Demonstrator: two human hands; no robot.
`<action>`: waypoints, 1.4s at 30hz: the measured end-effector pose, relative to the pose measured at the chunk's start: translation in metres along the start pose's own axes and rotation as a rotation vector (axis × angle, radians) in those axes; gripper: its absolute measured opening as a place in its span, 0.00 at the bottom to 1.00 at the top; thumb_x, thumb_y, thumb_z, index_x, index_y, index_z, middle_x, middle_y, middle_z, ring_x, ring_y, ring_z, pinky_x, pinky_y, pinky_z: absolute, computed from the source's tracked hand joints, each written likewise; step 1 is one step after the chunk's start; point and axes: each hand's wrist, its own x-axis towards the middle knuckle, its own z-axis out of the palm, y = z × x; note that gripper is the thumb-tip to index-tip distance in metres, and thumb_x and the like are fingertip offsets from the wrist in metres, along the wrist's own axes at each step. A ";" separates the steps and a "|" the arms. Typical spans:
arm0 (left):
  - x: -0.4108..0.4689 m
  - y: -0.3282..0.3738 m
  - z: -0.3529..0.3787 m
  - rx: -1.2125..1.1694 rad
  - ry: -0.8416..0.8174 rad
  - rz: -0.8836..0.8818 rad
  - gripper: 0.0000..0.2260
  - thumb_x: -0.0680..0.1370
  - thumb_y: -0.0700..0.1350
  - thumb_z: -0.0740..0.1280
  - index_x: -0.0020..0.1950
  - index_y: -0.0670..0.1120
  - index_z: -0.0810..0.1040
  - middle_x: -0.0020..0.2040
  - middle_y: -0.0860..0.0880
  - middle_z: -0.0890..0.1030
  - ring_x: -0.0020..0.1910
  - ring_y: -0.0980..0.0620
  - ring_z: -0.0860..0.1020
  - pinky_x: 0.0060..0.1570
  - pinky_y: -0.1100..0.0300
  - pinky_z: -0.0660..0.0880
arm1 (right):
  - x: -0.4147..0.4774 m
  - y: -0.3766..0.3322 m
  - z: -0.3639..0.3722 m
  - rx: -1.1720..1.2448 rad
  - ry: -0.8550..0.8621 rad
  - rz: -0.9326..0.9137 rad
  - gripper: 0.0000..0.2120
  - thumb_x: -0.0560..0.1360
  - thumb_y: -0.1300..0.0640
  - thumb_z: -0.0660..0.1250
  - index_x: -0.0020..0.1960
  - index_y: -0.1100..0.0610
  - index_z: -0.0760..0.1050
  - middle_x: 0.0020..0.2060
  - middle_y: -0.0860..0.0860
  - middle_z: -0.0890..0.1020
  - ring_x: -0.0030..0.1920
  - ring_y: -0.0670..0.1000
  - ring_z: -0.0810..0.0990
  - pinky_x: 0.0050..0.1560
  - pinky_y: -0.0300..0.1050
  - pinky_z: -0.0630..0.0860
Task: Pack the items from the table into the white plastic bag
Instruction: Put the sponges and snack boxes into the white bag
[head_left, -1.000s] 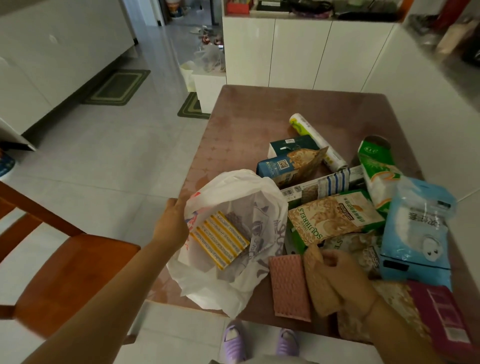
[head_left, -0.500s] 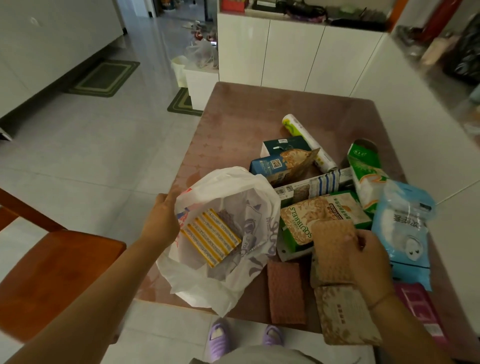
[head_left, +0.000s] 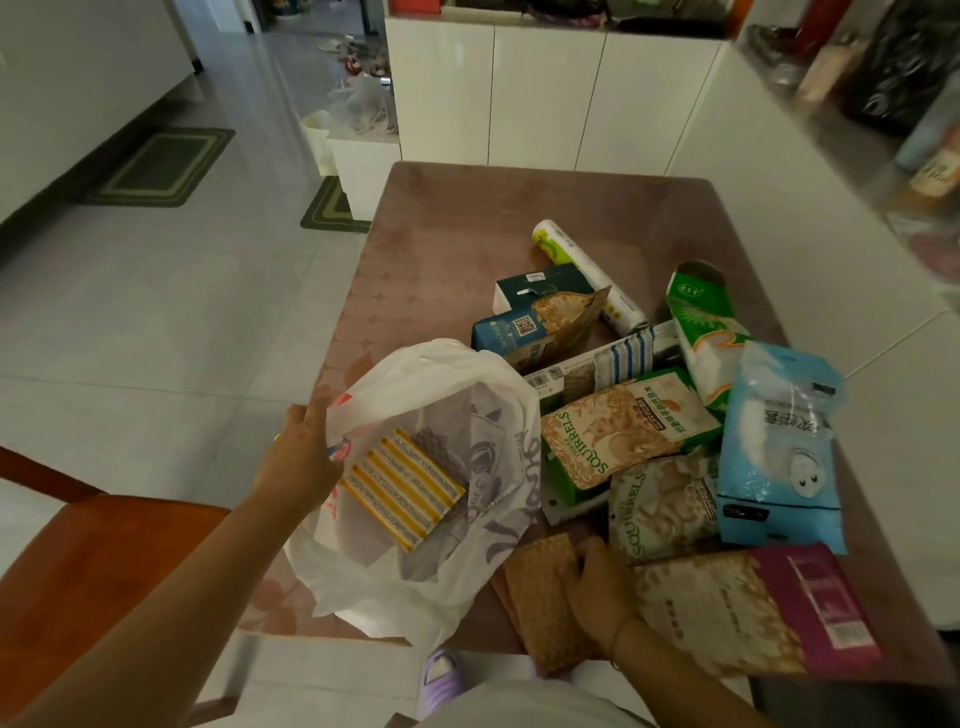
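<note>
One white plastic bag (head_left: 415, 519) sits at the near left corner of the table (head_left: 457, 249), its mouth spread wide toward me, and I can see a yellow-and-grey striped pack (head_left: 400, 488) lying inside it on a slant. My left hand (head_left: 304, 457) is closed on the bag's left rim, pinching the plastic and holding the opening up. My right hand (head_left: 597, 587) lies just right of the bag at the near edge, fingers curled down onto a tan waffle-textured cloth (head_left: 545, 608); a pinkish edge peeps out beneath that cloth on its left side, though I cannot tell what it belongs to.

Beside my right hand lies a beige-and-magenta pouch (head_left: 753, 613), partly over the table's near edge. Above it two pouches marked SQUIRRELS overlap: the lower one (head_left: 660, 509) and an upper one (head_left: 618, 426) resting on a green box. To their right is a light blue packet (head_left: 779, 452), touching a green-and-white packet (head_left: 701, 332) farther back. Behind the bag a blue carton (head_left: 519, 332) leans against a dark green box (head_left: 545, 283), with a white and green roll (head_left: 587, 275) beyond them. An orange-brown chair (head_left: 104, 561) stands left of the table.
</note>
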 end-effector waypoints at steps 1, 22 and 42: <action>0.001 0.001 0.000 0.006 -0.004 0.001 0.33 0.70 0.46 0.74 0.71 0.48 0.62 0.66 0.40 0.70 0.60 0.36 0.75 0.59 0.38 0.73 | 0.000 -0.001 -0.001 0.001 -0.012 -0.007 0.09 0.76 0.53 0.60 0.52 0.57 0.71 0.52 0.58 0.79 0.55 0.58 0.77 0.62 0.53 0.71; 0.006 -0.002 -0.008 -0.169 0.053 -0.065 0.28 0.73 0.44 0.73 0.71 0.48 0.67 0.67 0.43 0.72 0.61 0.39 0.75 0.59 0.41 0.72 | 0.013 -0.181 -0.037 0.627 -0.392 -0.059 0.14 0.77 0.58 0.62 0.60 0.60 0.72 0.55 0.53 0.77 0.54 0.54 0.74 0.57 0.49 0.73; 0.007 0.007 -0.004 -0.111 0.081 -0.125 0.26 0.73 0.46 0.72 0.69 0.48 0.69 0.67 0.41 0.72 0.60 0.38 0.75 0.59 0.42 0.72 | 0.186 -0.127 -0.196 -1.057 -0.109 -0.583 0.12 0.73 0.46 0.62 0.54 0.48 0.76 0.55 0.50 0.80 0.57 0.55 0.77 0.61 0.53 0.70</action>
